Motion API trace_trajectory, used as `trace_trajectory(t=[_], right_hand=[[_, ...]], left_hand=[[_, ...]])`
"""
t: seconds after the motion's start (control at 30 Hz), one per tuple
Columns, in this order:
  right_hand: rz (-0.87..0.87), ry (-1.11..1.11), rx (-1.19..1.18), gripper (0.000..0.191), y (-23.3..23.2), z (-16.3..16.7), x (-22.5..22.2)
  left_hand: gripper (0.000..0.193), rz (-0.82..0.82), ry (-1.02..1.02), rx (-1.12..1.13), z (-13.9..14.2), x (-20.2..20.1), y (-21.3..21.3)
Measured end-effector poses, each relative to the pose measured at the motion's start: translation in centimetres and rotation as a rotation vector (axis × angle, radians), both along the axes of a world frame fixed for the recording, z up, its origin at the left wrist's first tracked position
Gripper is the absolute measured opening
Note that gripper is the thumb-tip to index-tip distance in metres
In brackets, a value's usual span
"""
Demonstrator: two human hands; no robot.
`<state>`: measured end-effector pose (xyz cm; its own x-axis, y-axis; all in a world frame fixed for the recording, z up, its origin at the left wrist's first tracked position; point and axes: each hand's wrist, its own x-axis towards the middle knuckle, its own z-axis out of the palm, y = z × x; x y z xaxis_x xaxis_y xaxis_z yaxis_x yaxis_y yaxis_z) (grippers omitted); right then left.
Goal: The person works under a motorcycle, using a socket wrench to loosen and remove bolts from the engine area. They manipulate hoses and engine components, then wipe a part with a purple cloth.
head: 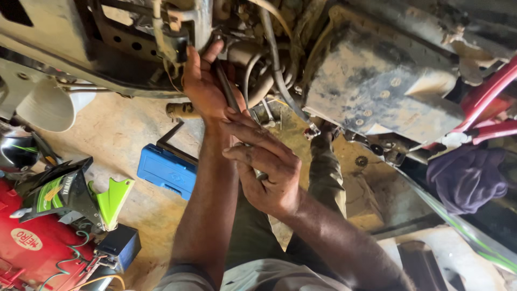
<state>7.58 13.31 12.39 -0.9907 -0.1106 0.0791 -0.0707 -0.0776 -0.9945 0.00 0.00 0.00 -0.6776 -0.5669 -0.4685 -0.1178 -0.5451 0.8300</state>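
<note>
Under the engine, nearest the camera: right hand [266, 175] clenched around the lower end of a long metal tool [229, 94].
Further up the shaft: left hand [204, 81], palm cupped against the tool's upper part, fingers only loosely curled, steadying it among the hoses [274, 59].
Tool's tip: hidden in the dirty engine underside [371, 81]; what it engages cannot be seen.
Risk: the tip may slip off its fitting, since the grip sits far from it, and knuckles would strike metal or a hose.
Floor beyond: blue case [166, 171], green fairing panels [107, 199], white funnel [51, 108].
</note>
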Motion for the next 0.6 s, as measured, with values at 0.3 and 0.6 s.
trace_trajectory(t=[0.3, 0.6], right_hand=[[0.123, 0.137, 0.244, 0.009, 0.6, 1.4, -1.3], [0.212, 0.276, 0.278, 0.022, -1.2, 1.1, -1.2]], left_hand=[[0.056, -0.033, 0.108, -0.051, 0.0, 0.4, 0.5], [0.052, 0.065, 0.303, 0.271, 1.4, 1.7, -0.1]])
